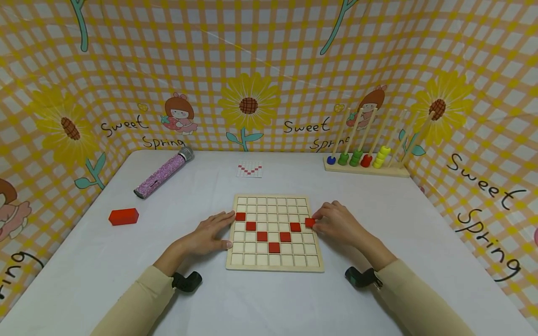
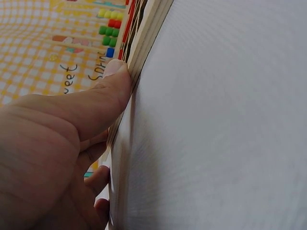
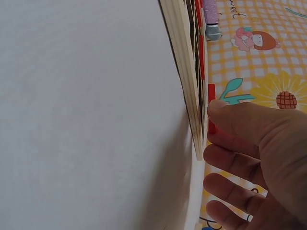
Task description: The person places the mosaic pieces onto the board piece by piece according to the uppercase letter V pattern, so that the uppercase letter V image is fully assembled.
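Observation:
A wooden grid board (image 1: 275, 267) lies on the table, with several red square tiles (image 1: 274, 247) forming a V in its cells. My right hand (image 1: 339, 223) pinches another red tile (image 1: 310, 222) between thumb and index finger over the board's right edge. In the right wrist view that tile (image 3: 211, 91) stands just above the board's surface, partly behind the thumb. At the left edge of the board, my left hand (image 1: 201, 234) rests with fingers and thumb extended against the side. Its thumb (image 2: 115, 79) touches the board's rim in the left wrist view.
Behind the board lies a small card (image 1: 250, 169) printed with a red V pattern on a grid. A glittery pink microphone (image 1: 163, 175) and a red block (image 1: 123, 216) lie to the left. A bead-and-peg counting stand (image 1: 366, 171) is at the back right.

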### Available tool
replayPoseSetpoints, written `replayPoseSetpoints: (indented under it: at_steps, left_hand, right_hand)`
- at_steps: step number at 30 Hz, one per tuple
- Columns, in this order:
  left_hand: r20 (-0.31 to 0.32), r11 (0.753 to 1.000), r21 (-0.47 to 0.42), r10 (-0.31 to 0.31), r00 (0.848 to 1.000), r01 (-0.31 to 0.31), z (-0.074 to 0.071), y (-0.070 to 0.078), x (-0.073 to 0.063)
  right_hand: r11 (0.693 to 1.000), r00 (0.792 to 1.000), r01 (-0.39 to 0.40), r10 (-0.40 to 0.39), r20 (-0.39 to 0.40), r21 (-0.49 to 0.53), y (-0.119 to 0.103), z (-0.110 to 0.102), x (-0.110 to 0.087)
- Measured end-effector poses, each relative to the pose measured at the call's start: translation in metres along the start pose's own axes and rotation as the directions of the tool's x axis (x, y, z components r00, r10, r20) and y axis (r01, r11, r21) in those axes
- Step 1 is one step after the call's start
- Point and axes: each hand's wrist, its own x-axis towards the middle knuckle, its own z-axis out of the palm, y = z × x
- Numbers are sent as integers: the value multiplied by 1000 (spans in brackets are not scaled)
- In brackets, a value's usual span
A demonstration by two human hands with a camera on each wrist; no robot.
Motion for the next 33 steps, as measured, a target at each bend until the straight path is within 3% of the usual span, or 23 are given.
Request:
replayPoseSetpoints:
  at_steps: [33]
  left_hand:
    - [7,1000,2,4,1000,-4,1,-3,1]
  right_hand:
    - [998,998,-55,55,34,2,-1,8,20]
